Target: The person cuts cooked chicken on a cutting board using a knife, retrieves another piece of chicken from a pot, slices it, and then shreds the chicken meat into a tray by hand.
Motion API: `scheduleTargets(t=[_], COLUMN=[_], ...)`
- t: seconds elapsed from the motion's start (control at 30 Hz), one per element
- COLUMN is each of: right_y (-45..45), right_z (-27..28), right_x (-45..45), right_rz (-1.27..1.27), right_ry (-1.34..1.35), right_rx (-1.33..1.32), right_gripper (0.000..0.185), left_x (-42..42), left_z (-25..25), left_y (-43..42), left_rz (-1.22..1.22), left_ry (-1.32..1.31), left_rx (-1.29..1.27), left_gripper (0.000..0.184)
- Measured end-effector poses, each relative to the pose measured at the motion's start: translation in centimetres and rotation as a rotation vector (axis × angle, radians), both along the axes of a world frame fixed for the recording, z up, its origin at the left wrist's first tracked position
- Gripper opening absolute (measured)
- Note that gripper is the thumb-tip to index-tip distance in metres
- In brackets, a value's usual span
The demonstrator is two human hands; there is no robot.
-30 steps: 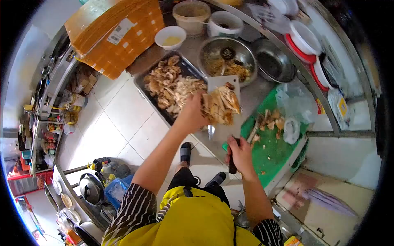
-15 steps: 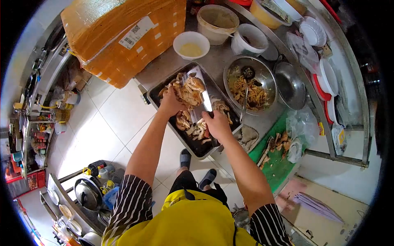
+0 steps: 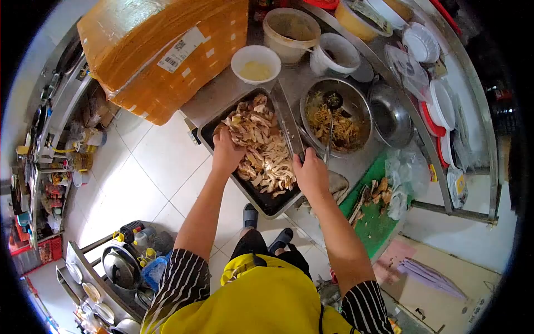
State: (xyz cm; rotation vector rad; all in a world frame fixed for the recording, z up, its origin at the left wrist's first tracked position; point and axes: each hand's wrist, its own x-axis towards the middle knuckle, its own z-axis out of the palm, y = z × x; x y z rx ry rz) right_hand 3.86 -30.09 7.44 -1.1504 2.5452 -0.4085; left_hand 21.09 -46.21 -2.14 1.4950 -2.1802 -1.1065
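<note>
A dark rectangular tray (image 3: 271, 207) holds a pile of cut, cooked meat (image 3: 267, 150). My left hand (image 3: 226, 151) is at the tray's left side, its fingertips against the meat; the fingers are partly hidden by it. In my right hand (image 3: 311, 173) is the handle of a wide-bladed cleaver (image 3: 287, 119). The blade stands nearly edge-up along the tray's right side, beside the meat. Right of the tray, a steel bowl (image 3: 361, 106) contains shredded yellowish food and a ladle (image 3: 332, 119).
A large taped box (image 3: 167, 55) stands at upper left. Behind the tray are a white bowl (image 3: 256, 64) and tubs (image 3: 290, 34). A green board (image 3: 374, 222) with meat scraps lies at right, under a metal shelf with containers. A cloth (image 3: 337, 186) is near my right wrist.
The cleaver carried meat from beside the board to the tray. That meat now lies on the pile, and the blade has tilted up and moved to the tray's right side.
</note>
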Motion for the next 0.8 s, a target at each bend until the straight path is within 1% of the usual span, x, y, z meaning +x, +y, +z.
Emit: scheduleTargets(t=[0.1, 0.13, 0.17, 0.2, 0.23, 0.27, 0.3, 0.37, 0.4, 0.43, 0.5, 0.57, 0.6, 0.63, 0.7, 0.8], right_y=[2.2, 3.8, 5.7, 7.7, 9.5, 11.4, 13.9, 19.7, 23.1, 26.0, 32.9, 39.7, 42.9, 46.9, 52.4, 58.2], right_z=[1.1, -0.2, -1.2, -0.2, 1.8, 4.1, 3.9, 2.9, 2.2, 2.8, 1.3, 0.6, 0.2, -1.7, -2.9, -5.2], right_x=[-0.7, -0.9, -0.8, -0.7, -0.6, -0.4, -0.6, -0.7, -0.8, -1.0, -1.2, -1.3, -1.1, -0.7, 0.7, 3.3], right_rz=[-0.046, -0.012, 0.008, -0.100, -0.205, -0.273, -0.334, -0.433, -0.499, -0.607, -0.785, -0.946, -1.033, -1.081, -1.168, -1.287], right_ry=[-0.204, -0.128, -0.022, -0.276, -0.528, -0.631, -0.695, -0.823, -0.848, -0.863, -0.834, -0.734, -0.727, -0.711, -0.734, -0.775], right_rx=[0.006, -0.131, -0.333, -0.333, -0.347, -0.392, -0.484, -0.674, -0.732, -0.735, -0.830, -0.778, -0.754, -0.773, -0.748, -0.716], right_gripper=[0.034, 0.034, 0.034, 0.034, 0.034, 0.032, 0.031, 0.028, 0.024, 0.022, 0.022, 0.023, 0.024, 0.025, 0.025, 0.025], left_x=[1.0, 1.7, 1.9, 2.2, 2.1, 1.7, 1.2, 0.4, 0.1, -0.9, -3.1, -5.4, -6.6, -7.8, -10.3, -13.9], left_z=[-0.2, -1.0, -0.9, -0.8, 1.6, 3.5, 4.8, 5.5, 4.7, 5.7, 6.8, 5.9, 5.5, 5.1, 4.8, 1.9], left_y=[0.7, 0.4, 0.9, 1.5, 3.0, 4.7, 6.3, 9.9, 12.1, 14.9, 20.7, 26.5, 29.7, 32.9, 38.6, 45.2], left_rz=[-0.024, -0.060, -0.053, -0.047, 0.012, 0.020, 0.033, -0.009, -0.071, -0.125, -0.260, -0.478, -0.562, -0.644, -0.802, -0.973], left_ry=[-0.060, 0.080, 0.166, 0.252, 0.282, 0.222, 0.164, 0.233, 0.309, 0.370, 0.340, 0.373, 0.349, 0.325, 0.258, 0.076], left_rx=[-0.098, -0.099, -0.068, -0.037, 0.005, -0.029, -0.072, -0.042, -0.080, -0.040, 0.080, 0.137, 0.164, 0.192, 0.280, 0.110], left_gripper=[0.084, 0.080, 0.076, 0.071, 0.066, 0.060, 0.054, 0.046, 0.041, 0.039, 0.040, 0.041, 0.042, 0.044, 0.052, 0.063])
